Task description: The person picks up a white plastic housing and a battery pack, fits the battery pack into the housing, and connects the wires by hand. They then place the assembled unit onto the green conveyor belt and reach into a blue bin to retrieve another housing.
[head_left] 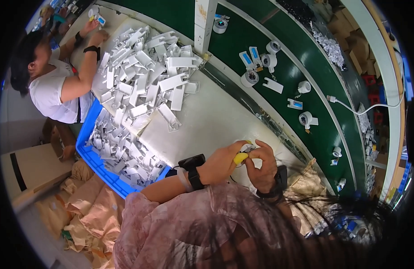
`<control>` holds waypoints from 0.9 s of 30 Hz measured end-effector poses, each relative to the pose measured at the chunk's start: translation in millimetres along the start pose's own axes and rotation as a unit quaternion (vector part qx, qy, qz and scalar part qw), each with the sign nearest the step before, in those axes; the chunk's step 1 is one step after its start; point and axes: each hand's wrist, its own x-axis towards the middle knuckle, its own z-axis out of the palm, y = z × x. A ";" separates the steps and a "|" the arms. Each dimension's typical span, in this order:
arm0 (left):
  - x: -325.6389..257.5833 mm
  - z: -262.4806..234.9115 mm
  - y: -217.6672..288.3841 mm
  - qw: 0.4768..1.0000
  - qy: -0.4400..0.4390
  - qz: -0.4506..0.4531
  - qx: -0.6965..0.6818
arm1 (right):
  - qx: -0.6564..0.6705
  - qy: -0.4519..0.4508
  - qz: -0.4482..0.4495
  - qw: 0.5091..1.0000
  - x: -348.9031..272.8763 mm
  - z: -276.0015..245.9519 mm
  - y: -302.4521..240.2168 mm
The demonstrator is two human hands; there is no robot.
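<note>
One round white housing [246,148] is grasped by the fingers [240,158] of the left hand [219,163] and right hand [262,170] above the pale surface [207,130]; probably light and stiff, it is best held by its rim.

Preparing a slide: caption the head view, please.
Left hand and right hand hold a small white part near piled white pieces and a blue bin.

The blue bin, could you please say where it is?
In the head view, the blue bin lies left of the left hand, below the heaped white parts.
</note>
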 end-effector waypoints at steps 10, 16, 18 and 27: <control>51.8 -42.8 -77.8 0.948 0.137 -0.131 -0.255 | 0.016 -0.018 0.070 0.997 107.0 44.0 87.2; 50.1 -62.4 -109.6 0.934 0.236 -0.142 -0.227 | 0.121 0.037 0.131 0.983 226.2 78.4 185.3; 45.0 -65.4 -116.8 0.933 0.215 -0.165 -0.237 | -0.006 0.024 0.079 0.997 252.8 80.7 213.4; 46.4 -65.5 -127.5 0.932 0.165 -0.210 -0.245 | -0.380 -0.170 0.354 0.837 236.0 89.7 266.0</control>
